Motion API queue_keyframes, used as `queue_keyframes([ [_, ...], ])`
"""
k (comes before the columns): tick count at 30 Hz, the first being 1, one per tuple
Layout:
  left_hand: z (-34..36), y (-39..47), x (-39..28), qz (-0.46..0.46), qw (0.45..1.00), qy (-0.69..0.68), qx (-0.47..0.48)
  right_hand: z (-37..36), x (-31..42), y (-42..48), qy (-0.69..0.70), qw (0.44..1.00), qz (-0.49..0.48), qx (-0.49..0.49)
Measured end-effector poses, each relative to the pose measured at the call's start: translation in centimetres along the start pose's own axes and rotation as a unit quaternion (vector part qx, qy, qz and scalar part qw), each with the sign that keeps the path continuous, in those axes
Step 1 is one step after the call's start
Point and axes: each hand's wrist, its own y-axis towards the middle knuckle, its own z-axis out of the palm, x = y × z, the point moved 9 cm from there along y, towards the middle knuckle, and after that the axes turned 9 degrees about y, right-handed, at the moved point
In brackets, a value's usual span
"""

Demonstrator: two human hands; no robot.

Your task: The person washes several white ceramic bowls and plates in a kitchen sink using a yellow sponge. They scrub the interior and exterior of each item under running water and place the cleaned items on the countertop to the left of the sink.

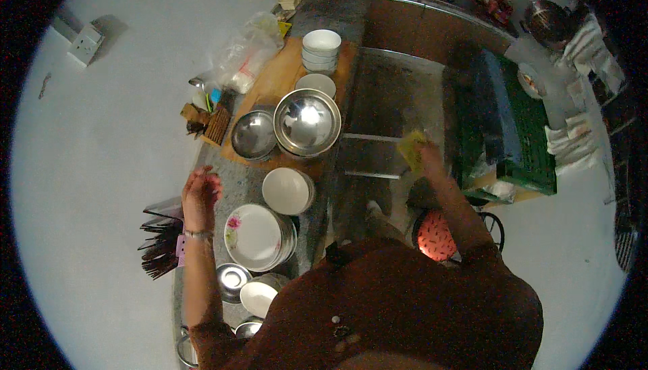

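Note:
My right hand [431, 160] reaches out over the floor to the right of the counter, gripping a yellow cloth or sponge [411, 151], blurred. Above the counter's left side is my left hand [200, 190], its fingers loosely curled and apart with nothing visible in them. Close below it, dark chopsticks [159, 248] stand in a pink holder [180, 249]. Stacked plates with a flower pattern [253, 238] and a stack of white bowls [286, 191] lie to its right. Two steel bowls [307, 122] [253, 136] rest on a wooden board [268, 89].
More white bowls [321, 41] stand at the board's far end. A plastic bag [248, 54] and a wooden utensil holder [215, 124] line the wall. At right are a green crate [531, 142] and a red-patterned round stool seat [435, 236]. Smaller bowls [259, 296] sit near my body.

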Motion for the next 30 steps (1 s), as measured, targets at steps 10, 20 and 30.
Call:
queue_keyframes([
  [10, 14.8, 17.7, -1.6, -0.051, 0.992, 0.066, 0.093, 19.9, 15.0, 19.5, -0.102, 0.982, -0.139, -0.076],
  [20, 25.4, 37.3, 7.7, -0.191, 0.969, 0.063, 0.140, 25.2, 1.5, 36.5, 0.245, 0.953, 0.175, 0.027],
  [30, 31.9, 42.7, 13.6, -0.248, 0.946, -0.013, 0.206, 26.5, -5.2, 38.8, 0.171, 0.957, 0.233, 0.004],
])
